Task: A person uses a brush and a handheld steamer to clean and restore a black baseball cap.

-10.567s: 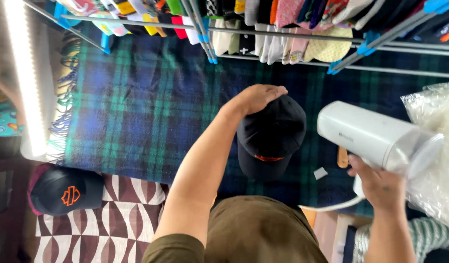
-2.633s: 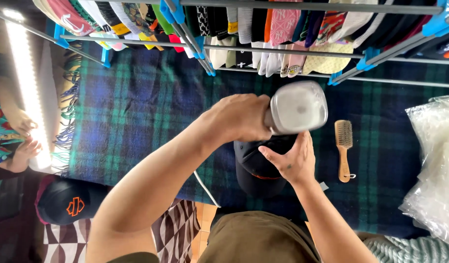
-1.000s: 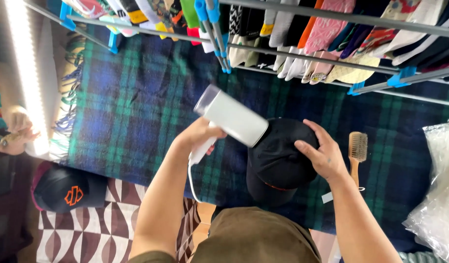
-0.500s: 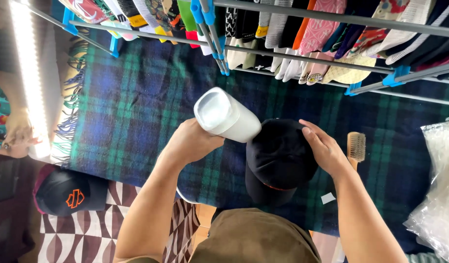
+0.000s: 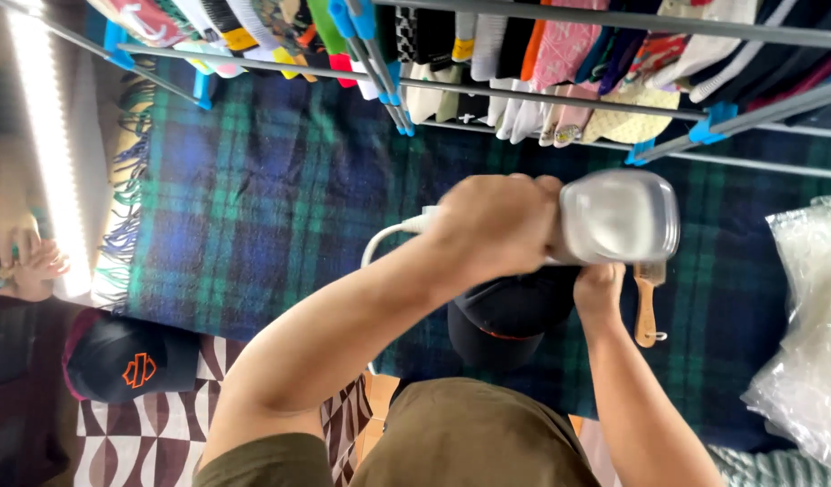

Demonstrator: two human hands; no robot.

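My left hand (image 5: 492, 225) grips a white handheld steamer (image 5: 618, 218) and holds it raised over a black cap (image 5: 510, 316). The steamer's flat face points up toward the camera, and its white cord (image 5: 384, 239) loops off to the left. The cap lies on a blue and green plaid blanket (image 5: 262, 207), its brim toward me with an orange mark on it. My right hand (image 5: 600, 287) rests on the cap's right side, partly hidden under the steamer.
A wooden brush (image 5: 648, 307) lies just right of the cap. A rack of hanging caps (image 5: 541, 54) spans the top. A second black cap with an orange emblem (image 5: 122, 361) sits lower left. Clear plastic bags (image 5: 808, 334) pile at right. Another person's hands (image 5: 18, 257) are at the left edge.
My left hand has swung the steamer from the cap's left side to above and right of it, and it now covers most of the cap. My right hand stays on the cap.
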